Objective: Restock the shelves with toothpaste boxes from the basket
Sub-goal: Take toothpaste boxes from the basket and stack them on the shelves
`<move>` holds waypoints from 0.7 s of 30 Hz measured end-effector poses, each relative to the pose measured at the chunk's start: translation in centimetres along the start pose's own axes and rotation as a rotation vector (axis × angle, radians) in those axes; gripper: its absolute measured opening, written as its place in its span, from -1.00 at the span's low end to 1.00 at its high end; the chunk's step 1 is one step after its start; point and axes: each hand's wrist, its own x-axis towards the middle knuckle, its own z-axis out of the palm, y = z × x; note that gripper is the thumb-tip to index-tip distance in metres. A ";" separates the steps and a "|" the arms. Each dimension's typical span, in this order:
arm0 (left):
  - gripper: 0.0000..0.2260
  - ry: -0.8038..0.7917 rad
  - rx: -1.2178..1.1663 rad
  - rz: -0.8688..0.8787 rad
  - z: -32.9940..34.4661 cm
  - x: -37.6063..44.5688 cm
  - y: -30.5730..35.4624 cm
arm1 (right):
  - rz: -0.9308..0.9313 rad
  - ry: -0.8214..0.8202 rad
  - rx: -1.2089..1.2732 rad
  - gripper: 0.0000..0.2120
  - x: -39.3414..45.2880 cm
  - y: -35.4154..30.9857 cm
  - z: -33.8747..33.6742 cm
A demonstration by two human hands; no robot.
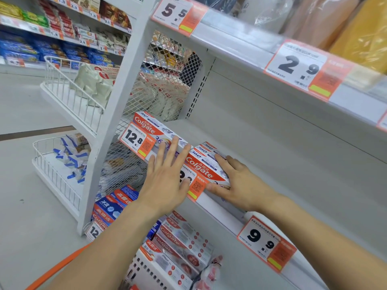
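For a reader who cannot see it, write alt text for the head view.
Two bare hands steady Colgate boxes on a grey shelf: left hand flat, right hand gripping them. More toothpaste boxes fill a white basket below.

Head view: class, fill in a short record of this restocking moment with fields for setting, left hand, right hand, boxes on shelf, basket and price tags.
setting: shop aisle, grey shelf
left hand: fingers straight, flat against left Colgate box
right hand: grips right Colgate box
boxes on shelf: two groups at front edge, side by side
basket: white, orange handle, holds more toothpaste boxes
price tags: 12.8, 9.9
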 end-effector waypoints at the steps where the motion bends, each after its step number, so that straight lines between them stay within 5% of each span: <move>1: -0.24 0.011 -0.013 0.028 0.0 -0.2 0.1 | -0.006 -0.003 0.011 0.01 0.1 0.1 0.1; 12: -0.40 0.070 -0.026 0.069 -0.4 -5.5 1.6 | -0.046 0.096 0.129 0.06 0.8 0.2 0.6; 14: -0.54 -0.006 -0.025 0.036 -0.3 -6.5 1.9 | -0.086 0.299 0.254 -0.13 -1.1 -1.6 0.8; 17: -0.74 -0.272 0.025 -0.020 0.4 -8.6 1.2 | -0.194 0.723 0.649 -0.70 -6.5 -6.4 3.3; 19: -0.70 -0.509 0.125 -0.015 1.0 -10.6 0.4 | -0.172 0.583 0.805 -0.92 -9.7 -9.0 7.6; 21: -0.67 -0.728 0.249 -0.014 2.1 -13.1 -0.5 | -0.064 0.218 0.869 -0.95 -11.8 -9.9 13.4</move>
